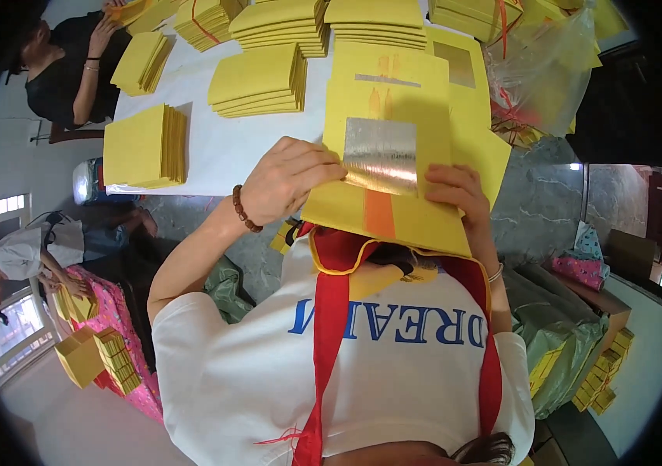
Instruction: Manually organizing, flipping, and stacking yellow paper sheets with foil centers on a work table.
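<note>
Down at the near edge of the white-covered table [214, 147], holding a big yellow paper sheet with an orange stripe [393, 116] lifted off the surface and tilted toward the chest, probably so the middle can be worked on. Left hand [288, 182], wearing a brown bead bracelet [244, 210], curled over the sheet's left edge with fingertips pressing on the corner of a shiny square of silver foil [381, 155] sitting in the middle of the paper, looks like pinning it flat so it doesn't slide. Right hand [459, 190] closed round the lower right edge of the same sheet, fingers on top, thumb hidden underneath, propping it from that side. Got a second yellow sheet with a dull foil patch [463, 70] lying behind it. Further back, stacks of folded yellow paper [257, 81] lined up in rows across the table, another stack [144, 147] near the left edge, all squared up so presumably sorted batches. Clear plastic bag with more yellow paper [548, 70] off to the right. Seated person in black [59, 74] at the far left corner with own hands on a separate pile, and another person with a white cap [20, 256] crouched low on the left beside small yellow bundles [113, 357] on a pink patterned cloth [113, 311]. White T-shirt with red straps [323, 365] filling the bottom of the view
</note>
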Motion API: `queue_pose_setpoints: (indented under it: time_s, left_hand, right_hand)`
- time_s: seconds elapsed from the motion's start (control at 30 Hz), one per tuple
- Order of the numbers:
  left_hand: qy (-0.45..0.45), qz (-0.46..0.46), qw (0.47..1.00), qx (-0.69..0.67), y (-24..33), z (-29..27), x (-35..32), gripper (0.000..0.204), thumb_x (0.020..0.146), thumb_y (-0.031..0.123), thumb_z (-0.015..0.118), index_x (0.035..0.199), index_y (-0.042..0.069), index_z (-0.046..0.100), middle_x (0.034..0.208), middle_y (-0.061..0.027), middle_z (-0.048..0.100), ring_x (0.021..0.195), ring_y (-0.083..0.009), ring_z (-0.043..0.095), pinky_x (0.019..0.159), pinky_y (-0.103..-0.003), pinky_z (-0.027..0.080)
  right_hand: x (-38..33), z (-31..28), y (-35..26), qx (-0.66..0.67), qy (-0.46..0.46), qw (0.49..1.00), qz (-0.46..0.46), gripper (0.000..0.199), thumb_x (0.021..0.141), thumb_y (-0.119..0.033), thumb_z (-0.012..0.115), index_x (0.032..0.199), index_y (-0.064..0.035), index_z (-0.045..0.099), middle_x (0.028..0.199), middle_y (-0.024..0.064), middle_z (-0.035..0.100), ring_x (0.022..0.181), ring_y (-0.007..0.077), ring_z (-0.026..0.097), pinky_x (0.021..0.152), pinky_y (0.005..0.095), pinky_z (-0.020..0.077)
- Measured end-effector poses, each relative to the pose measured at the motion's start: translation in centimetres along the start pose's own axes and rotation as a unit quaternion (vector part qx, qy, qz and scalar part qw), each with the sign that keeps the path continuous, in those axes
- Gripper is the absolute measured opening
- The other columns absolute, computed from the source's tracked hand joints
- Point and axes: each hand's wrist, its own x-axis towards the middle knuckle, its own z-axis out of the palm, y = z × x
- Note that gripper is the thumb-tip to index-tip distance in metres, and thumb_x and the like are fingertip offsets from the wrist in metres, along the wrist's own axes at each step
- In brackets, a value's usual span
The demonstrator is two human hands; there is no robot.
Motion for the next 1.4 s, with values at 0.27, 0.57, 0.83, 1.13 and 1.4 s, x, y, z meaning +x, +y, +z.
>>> queue_pose_setpoints:
  time_s: [0.27, 0.57, 0.83, 1.13, 1.4]
  left_hand:
    - [0.051, -0.211, 0.968, -0.125, -0.2, 1.2, 1.0, 0.013, 0.084, 0.014, 0.055, 0.091, 0.003, 0.059, 0.072, -0.0109, 0.056, 0.067, -0.0241, 0.054, 0.061, -0.032, 0.041]
    - [0.088, -0.361, 0.845, -0.386, -2.9, 3.2, 1.7, 0.016, 0.084, 0.012, 0.058, 0.095, 0.001, 0.054, 0.059, 0.0029, 0.049, 0.052, -0.0049, 0.041, 0.048, -0.023, 0.032]
    - [0.101, -0.411, 0.786, -0.451, -1.4, 2.4, 1.8, 0.058, 0.085, 0.002, 0.056, 0.133, 0.007, 0.024, 0.069, 0.0002, 0.056, 0.062, -0.0032, 0.047, 0.058, -0.019, 0.035]
    - [0.108, -0.397, 0.771, -0.486, -2.0, 2.6, 2.4, 0.061, 0.082, 0.009, 0.058, 0.133, 0.004, 0.025, 0.055, 0.0052, 0.035, 0.051, -0.0039, 0.032, 0.05, -0.022, 0.029]
    - [0.104, -0.311, 0.939, -0.104, -1.7, 0.5, 4.1, 0.045, 0.076, 0.017, 0.064, 0.117, 0.007, 0.048, 0.078, -0.0051, 0.052, 0.073, -0.0188, 0.05, 0.066, -0.032, 0.037]
  right_hand:
    - [1.2, 1.2, 0.3, 0.138, 0.017, 0.958, 0.249, 0.023, 0.079, -0.011, 0.063, 0.101, -0.0029, 0.06, 0.097, 0.0083, 0.063, 0.089, 0.0181, 0.059, 0.073, 0.0304, 0.0437]
    - [4.3, 2.2, 0.7, 0.228, 0.092, 0.921, 0.304, 0.033, 0.08, -0.007, 0.063, 0.112, -0.0008, 0.057, 0.094, 0.0062, 0.063, 0.082, 0.0081, 0.057, 0.071, 0.0223, 0.0453]
    - [4.3, 2.0, 1.2, 0.154, 0.036, 0.924, 0.348, 0.033, 0.079, -0.008, 0.065, 0.111, -0.001, 0.059, 0.091, 0.0077, 0.064, 0.079, 0.008, 0.056, 0.069, 0.0219, 0.0457]
    - [4.4, 2.2, 1.2, 0.156, 0.057, 0.923, 0.348, 0.033, 0.079, -0.009, 0.064, 0.11, 0.0001, 0.059, 0.096, 0.0104, 0.065, 0.081, 0.0103, 0.058, 0.071, 0.0233, 0.0468]
    - [4.4, 2.4, 1.1, 0.129, 0.061, 0.928, 0.345, 0.034, 0.078, -0.01, 0.065, 0.11, -0.0014, 0.059, 0.095, 0.0118, 0.065, 0.081, 0.0111, 0.06, 0.071, 0.0244, 0.0473]
